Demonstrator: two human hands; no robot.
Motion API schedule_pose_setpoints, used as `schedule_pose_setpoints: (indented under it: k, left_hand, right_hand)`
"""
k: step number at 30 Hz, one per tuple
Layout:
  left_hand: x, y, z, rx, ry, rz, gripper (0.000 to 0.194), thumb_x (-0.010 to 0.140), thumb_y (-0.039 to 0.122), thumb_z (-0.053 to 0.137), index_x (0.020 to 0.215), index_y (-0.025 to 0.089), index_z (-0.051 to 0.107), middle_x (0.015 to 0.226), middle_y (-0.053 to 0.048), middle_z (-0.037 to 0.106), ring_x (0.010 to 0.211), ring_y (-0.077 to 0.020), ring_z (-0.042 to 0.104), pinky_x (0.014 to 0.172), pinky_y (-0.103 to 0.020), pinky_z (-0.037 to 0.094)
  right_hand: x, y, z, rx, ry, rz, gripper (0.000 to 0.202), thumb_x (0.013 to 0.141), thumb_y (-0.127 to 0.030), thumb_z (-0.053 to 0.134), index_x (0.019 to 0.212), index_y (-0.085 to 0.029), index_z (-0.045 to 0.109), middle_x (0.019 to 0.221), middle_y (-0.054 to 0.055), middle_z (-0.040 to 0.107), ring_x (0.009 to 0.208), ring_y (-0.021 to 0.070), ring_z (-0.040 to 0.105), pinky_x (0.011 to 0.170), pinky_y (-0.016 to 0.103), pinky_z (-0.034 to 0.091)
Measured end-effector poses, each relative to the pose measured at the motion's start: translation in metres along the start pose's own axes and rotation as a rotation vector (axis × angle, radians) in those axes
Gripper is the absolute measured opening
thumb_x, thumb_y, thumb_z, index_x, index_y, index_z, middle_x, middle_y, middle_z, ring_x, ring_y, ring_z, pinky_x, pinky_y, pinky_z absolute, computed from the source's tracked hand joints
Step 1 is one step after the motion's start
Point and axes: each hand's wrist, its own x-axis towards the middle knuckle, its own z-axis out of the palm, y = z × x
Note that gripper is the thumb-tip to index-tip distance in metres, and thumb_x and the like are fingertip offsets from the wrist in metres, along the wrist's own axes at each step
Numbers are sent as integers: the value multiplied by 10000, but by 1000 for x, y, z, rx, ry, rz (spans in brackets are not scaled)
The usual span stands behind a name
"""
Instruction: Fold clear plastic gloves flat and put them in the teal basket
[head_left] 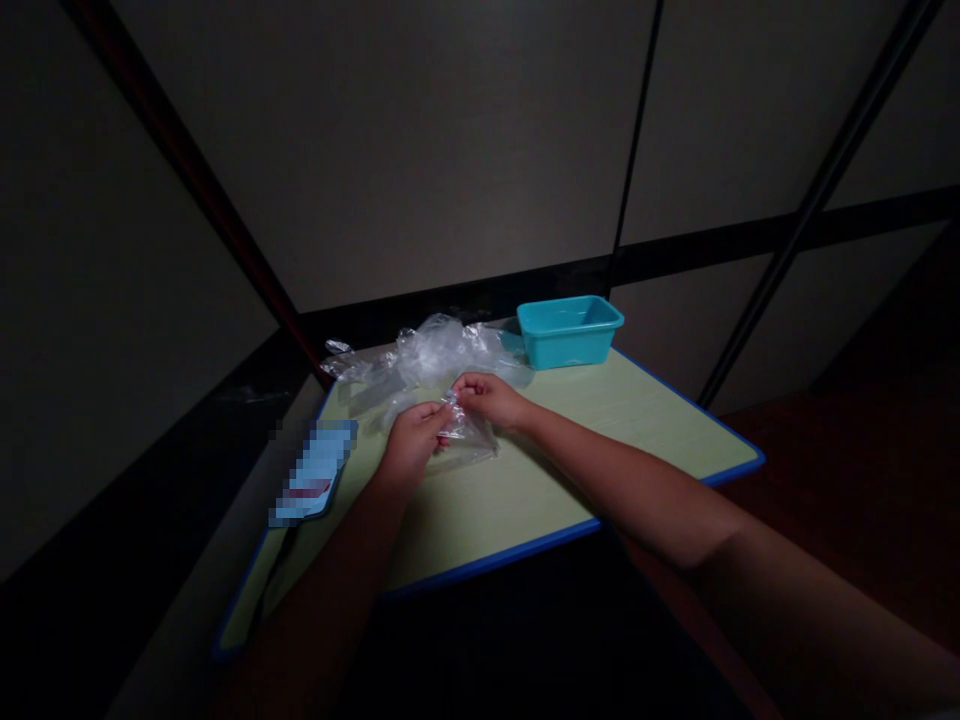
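A clear plastic bag (474, 440) hangs between my two hands, just over the yellow tabletop. My left hand (414, 437) pinches it from the left, fingers closed. From the right, my right hand (489, 398) is closed on the bag's gathered upper part, its fingertips close to those of the left. What may be inside the bag is too small and dim to make out. Right behind my hands lies a loose heap of crumpled clear plastic bags (435, 350).
A turquoise plastic basket (570, 347) stands at the table's back right. At the left edge lies a phone-like device with a blurred screen (315, 475), a dark cord running from it. The yellow table (525, 510) has a blue rim; dark-trimmed panels (450, 150) rise behind it.
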Motion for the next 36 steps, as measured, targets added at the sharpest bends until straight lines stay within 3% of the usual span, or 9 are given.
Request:
schedule_pose_setpoints:
  k: [5,12,19,31,36]
  left_hand:
    - [2,1,-6,25,31,23,334,607,464,672,595,158,541,493,50,483,398,-58,411,380,-186,296]
    - [3,1,-12,93,82,6,328,596,467,662,605,155,564,534,31,517,458,-86,457,434,-205,339]
    - [1,3,-14,198,86,147,262,623,414,646,618,154,614,564,27,547,574,-117,489,560,-219,361]
    - [5,-6,-22,82,24,-44,279,529,401,709,574,155,585,525,33,531,510,-103,488,495,-209,369]
    - [5,-5,-21,44,34,-129,314,478,414,744,577,155,598,555,17,573,550,-123,535,531,-229,429]
  right_hand:
    - [3,6,-7,-111,-29,40,357,702,-507,625,711,-162,531,575,-28,541,540,104,475,533,232,350]
    - [6,20,-10,-244,25,6,336,725,-485,586,691,-153,543,625,-31,500,577,92,417,526,220,305]
    - [0,17,-9,-283,-16,92,344,716,-485,582,712,-141,570,606,-27,497,547,87,401,501,221,292]
    - [-3,14,-8,-387,-81,99,372,760,-497,530,606,-159,515,522,-39,440,491,82,360,477,228,275]
    - [-3,18,-8,-425,-123,83,272,759,-407,554,689,-145,572,555,-36,486,519,87,406,497,219,303]
